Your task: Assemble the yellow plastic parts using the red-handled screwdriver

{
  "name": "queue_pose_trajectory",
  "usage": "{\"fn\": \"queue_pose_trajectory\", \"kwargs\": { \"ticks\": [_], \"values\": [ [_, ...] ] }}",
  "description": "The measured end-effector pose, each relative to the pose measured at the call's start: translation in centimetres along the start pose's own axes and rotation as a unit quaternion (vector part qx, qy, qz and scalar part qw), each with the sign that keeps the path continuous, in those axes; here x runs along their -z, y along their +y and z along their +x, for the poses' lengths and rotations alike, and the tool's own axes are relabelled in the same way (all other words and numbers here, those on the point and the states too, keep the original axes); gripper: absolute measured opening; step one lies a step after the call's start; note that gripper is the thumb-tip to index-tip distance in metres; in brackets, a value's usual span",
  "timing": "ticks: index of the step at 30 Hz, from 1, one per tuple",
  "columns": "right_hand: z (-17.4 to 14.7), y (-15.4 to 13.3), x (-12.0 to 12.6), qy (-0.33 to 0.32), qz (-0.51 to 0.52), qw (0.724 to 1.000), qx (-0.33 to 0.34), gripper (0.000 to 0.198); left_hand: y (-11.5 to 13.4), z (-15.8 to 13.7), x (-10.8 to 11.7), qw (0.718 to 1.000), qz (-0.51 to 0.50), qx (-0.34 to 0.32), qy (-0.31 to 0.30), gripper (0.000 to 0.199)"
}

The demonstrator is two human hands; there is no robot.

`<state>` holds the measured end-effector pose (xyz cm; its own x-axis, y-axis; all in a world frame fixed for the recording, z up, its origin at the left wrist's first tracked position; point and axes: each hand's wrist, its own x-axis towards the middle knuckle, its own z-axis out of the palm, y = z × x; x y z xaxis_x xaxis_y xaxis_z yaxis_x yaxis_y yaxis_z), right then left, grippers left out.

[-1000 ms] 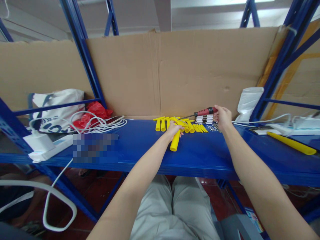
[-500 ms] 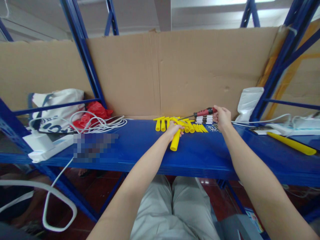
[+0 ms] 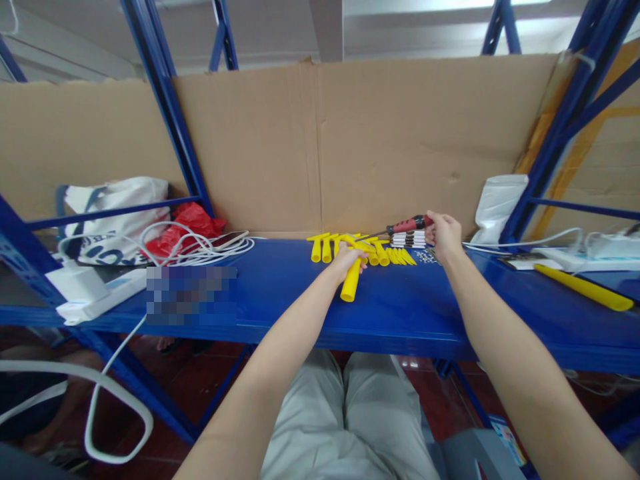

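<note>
Head camera view, looking down over the person's arms: the left hand (image 3: 345, 261) is closed around a yellow T-shaped piece (image 3: 351, 283), its tubular stem pointing toward the near edge of the blue bench (image 3: 280, 287). Across from it, the right hand (image 3: 445, 235) has its fingers drawn in on the butt of a red-and-black screwdriver (image 3: 407, 225), whose shaft slants left to the head of that piece. Whether the tip sits in a screw I can't tell from where I stand; it's too small.

I'd judge the step in hand to be working a fastener at the top of the yellow piece. The next move seems to call for a firm left grip, the shaft lined up, and a turn of the right fingers with some push behind it.

Just beyond, similar yellow pieces (image 3: 327, 249) stand in a row, with small yellow wedges (image 3: 397, 257), banded white bundles (image 3: 407, 240) and scattered tiny bits (image 3: 425, 256) to their right.
</note>
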<state>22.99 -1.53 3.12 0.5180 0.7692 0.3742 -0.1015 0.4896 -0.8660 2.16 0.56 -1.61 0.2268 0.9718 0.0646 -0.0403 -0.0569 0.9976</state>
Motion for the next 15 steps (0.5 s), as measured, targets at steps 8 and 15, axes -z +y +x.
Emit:
{"fn": "queue_pose_trajectory", "kwargs": {
  "ticks": [8,15],
  "values": [
    [-0.1,0.0,-0.1,-0.013,-0.019,0.999,0.039,0.033,0.7,-1.2,-0.6,0.999,0.024,0.010,0.028,0.047],
    [0.8,0.8,0.0,-0.053,-0.043,0.992,0.103,0.029,0.9,-1.6,-0.6,0.997,0.055,-0.019,0.047,0.043]
  ]
}}
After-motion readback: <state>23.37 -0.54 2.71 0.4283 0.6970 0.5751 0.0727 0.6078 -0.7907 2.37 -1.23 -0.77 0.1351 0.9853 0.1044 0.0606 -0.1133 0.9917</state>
